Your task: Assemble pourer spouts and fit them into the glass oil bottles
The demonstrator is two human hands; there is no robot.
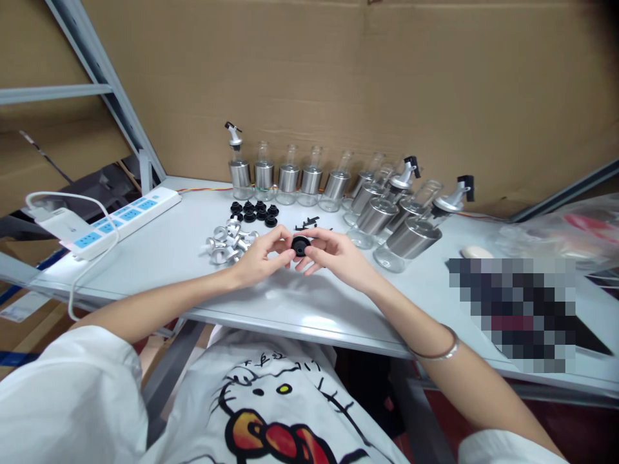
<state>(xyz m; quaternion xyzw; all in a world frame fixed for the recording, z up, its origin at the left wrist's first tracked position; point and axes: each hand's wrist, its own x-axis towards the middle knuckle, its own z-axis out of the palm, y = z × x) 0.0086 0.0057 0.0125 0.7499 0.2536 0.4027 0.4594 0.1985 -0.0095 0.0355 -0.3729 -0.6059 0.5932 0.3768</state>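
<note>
Between my two hands a round black stopper (300, 246) is held up over the table's front half, its flat face towards me. My left hand (265, 254) pinches its left edge with thumb and fingers. On its other side my right hand (333, 252) grips the right edge, thumb in front. Just beyond my left hand lie a pile of silvery pourer tops (227, 242) and a group of black stoppers (250, 212). Small black levers (309, 223) lie behind the held stopper, partly hidden by my fingers.
Glass bottles with steel sleeves (289, 178) line the table's back and right; a few carry pourers, such as the one at front right (414, 237). A white power strip (130, 219) with a cable lies left. Plastic bags (565, 229) and a white mouse (476, 252) are right.
</note>
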